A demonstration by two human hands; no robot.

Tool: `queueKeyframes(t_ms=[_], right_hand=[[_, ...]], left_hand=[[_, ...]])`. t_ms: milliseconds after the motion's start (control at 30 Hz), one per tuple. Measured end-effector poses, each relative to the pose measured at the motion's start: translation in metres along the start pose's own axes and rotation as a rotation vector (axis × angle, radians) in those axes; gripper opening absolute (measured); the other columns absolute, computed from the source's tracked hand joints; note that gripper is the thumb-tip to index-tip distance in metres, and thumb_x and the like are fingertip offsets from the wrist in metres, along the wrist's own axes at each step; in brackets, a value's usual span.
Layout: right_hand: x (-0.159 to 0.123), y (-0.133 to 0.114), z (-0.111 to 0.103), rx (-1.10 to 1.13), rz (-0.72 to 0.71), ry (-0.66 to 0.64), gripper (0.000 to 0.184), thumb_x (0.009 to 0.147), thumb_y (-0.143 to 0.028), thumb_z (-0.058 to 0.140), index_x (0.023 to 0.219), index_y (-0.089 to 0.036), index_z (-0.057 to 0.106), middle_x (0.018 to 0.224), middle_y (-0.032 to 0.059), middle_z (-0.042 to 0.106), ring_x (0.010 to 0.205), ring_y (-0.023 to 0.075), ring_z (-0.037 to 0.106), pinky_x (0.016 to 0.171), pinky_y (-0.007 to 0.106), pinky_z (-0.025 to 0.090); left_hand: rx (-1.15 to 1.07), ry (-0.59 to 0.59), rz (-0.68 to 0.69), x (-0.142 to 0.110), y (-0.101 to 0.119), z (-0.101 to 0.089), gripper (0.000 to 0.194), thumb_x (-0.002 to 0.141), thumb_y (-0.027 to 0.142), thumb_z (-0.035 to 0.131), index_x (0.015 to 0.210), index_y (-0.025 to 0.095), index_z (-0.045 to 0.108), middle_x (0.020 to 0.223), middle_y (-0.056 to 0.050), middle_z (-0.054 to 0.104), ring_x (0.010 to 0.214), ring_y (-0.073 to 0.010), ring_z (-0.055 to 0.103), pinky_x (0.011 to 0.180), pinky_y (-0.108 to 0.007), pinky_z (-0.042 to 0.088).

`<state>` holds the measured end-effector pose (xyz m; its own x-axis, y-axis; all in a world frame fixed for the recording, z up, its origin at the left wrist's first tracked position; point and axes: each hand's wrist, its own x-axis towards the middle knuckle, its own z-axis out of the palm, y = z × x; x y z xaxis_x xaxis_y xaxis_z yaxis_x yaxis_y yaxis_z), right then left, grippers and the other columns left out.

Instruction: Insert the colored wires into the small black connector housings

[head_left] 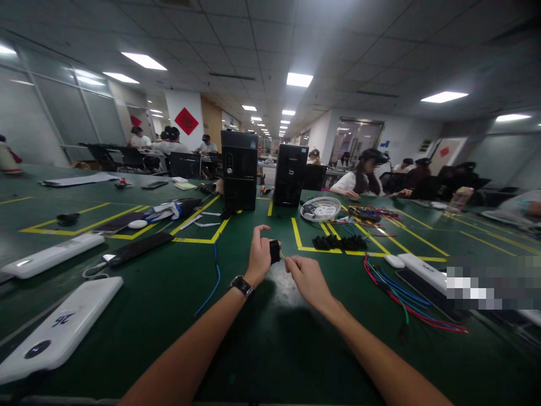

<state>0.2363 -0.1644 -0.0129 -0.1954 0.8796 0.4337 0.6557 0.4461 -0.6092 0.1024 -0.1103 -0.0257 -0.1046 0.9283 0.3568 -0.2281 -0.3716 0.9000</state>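
Observation:
Above the middle of the green table, my left hand (258,256) grips a small black block-like part (274,251), its index finger raised and bent. My right hand (307,277) pinches a thin yellow-green wire (283,256) that runs to the black part's right side. Whether the wire sits inside the part is too small to tell. To the right lies a bundle of red, blue and green wires (399,293). Behind it, more small black parts (340,242) stand in a row. A single blue wire (217,270) lies left of my left hand.
Two black computer towers (239,172) stand ahead, with a white round basket (320,209) beside them. White power strips (54,255), a white device marked 26 (63,327) and a black bar (137,249) lie left. Across the table sits a person (366,175).

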Motion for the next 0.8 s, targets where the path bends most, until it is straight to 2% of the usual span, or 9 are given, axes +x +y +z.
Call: queueKeyframes(t_ms=[100, 200, 333, 467, 667, 800], right_hand=[[-0.001, 0.003, 0.006, 0.057, 0.055, -0.011, 0.039, 0.091, -0.033, 0.039, 0.058, -0.018, 0.052, 0.05, -0.0021, 0.049, 0.051, 0.0115, 0.046, 0.055, 0.023, 0.028], [0.0, 0.007, 0.017, 0.165, 0.146, -0.11, 0.042, 0.091, -0.036, 0.037, 0.057, -0.017, 0.05, 0.046, -0.0033, 0.045, 0.045, 0.0098, 0.041, 0.051, 0.022, 0.028], [0.001, 0.009, 0.015, 0.349, 0.207, -0.215, 0.041, 0.09, -0.041, 0.037, 0.059, -0.018, 0.048, 0.041, -0.0066, 0.036, 0.038, 0.0078, 0.031, 0.045, 0.021, 0.024], [0.001, 0.01, 0.008, 0.468, 0.21, -0.168, 0.038, 0.089, -0.045, 0.039, 0.063, -0.018, 0.047, 0.042, -0.0078, 0.034, 0.037, 0.0068, 0.028, 0.042, 0.021, 0.021], [-0.002, 0.014, 0.025, 0.496, 0.245, -0.204, 0.039, 0.087, -0.047, 0.04, 0.06, -0.018, 0.045, 0.041, -0.0077, 0.034, 0.036, 0.0064, 0.026, 0.04, 0.02, 0.02], [-0.001, 0.009, 0.022, 0.588, 0.274, -0.181, 0.038, 0.086, -0.048, 0.042, 0.062, -0.019, 0.044, 0.042, -0.0083, 0.033, 0.035, 0.006, 0.026, 0.039, 0.02, 0.019]], left_hand=[[-0.044, 0.02, -0.026, -0.002, -0.001, 0.006, 0.029, 0.081, 0.022, 0.036, 0.109, 0.023, 0.039, 0.068, 0.002, 0.06, 0.047, -0.011, 0.055, 0.046, -0.022, 0.045], [-0.094, 0.037, -0.081, -0.005, -0.004, 0.008, 0.029, 0.08, 0.021, 0.035, 0.109, 0.024, 0.038, 0.068, 0.003, 0.06, 0.047, -0.011, 0.055, 0.045, -0.021, 0.044], [-0.044, 0.001, -0.017, -0.003, -0.005, 0.001, 0.03, 0.08, 0.022, 0.037, 0.11, 0.023, 0.038, 0.069, 0.002, 0.061, 0.049, -0.0114, 0.056, 0.047, -0.022, 0.045], [-0.031, -0.026, 0.023, 0.001, -0.003, -0.001, 0.029, 0.081, 0.023, 0.038, 0.11, 0.023, 0.038, 0.069, 0.002, 0.061, 0.051, -0.0121, 0.057, 0.049, -0.022, 0.046], [-0.123, -0.032, -0.046, -0.004, -0.004, 0.002, 0.031, 0.081, 0.025, 0.039, 0.112, 0.023, 0.037, 0.072, 0.001, 0.062, 0.049, -0.0106, 0.056, 0.05, -0.022, 0.045], [-0.097, -0.024, -0.053, -0.001, -0.004, -0.004, 0.032, 0.078, 0.023, 0.039, 0.111, 0.022, 0.038, 0.069, 0.002, 0.062, 0.05, -0.0111, 0.057, 0.051, -0.022, 0.045]])
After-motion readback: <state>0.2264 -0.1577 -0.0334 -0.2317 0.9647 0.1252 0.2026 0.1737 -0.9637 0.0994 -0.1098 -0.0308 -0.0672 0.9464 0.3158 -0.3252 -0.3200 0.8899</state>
